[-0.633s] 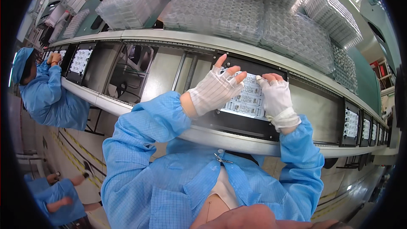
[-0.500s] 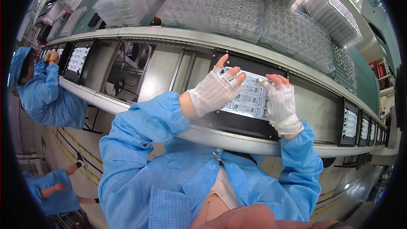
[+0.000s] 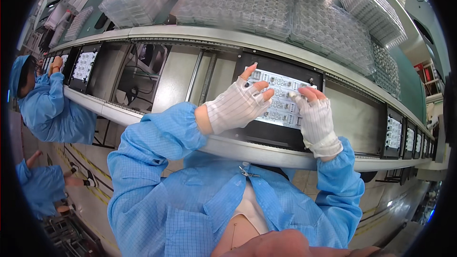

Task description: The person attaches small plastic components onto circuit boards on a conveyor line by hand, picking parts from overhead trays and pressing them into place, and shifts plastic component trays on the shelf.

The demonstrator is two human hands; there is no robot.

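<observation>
A white circuit board panel (image 3: 278,116) with rows of small parts lies on a black carrier plate (image 3: 273,137) on the conveyor in front of me. My left hand (image 3: 240,104), in a white striped glove with bare fingertips, reaches over the panel's left side. Its fingers are spread, the index finger pointing at the upper left corner, with nothing visible in them. Over the right edge is my right hand (image 3: 316,116), gloved likewise. Its fingers stretch toward the upper right part of the panel; whether the tips touch it is hard to see.
Clear plastic trays (image 3: 233,7) are stacked on the bench behind the conveyor rail (image 3: 204,37). More carriers with boards (image 3: 393,133) stand along the line to the right, another board (image 3: 85,66) to the left. A co-worker in blue (image 3: 40,104) is at the line on the left.
Both hands have shifted slightly toward me, showing more of the panel's top row. The panel stays on its carrier. A person walking at the lower left has moved further left.
</observation>
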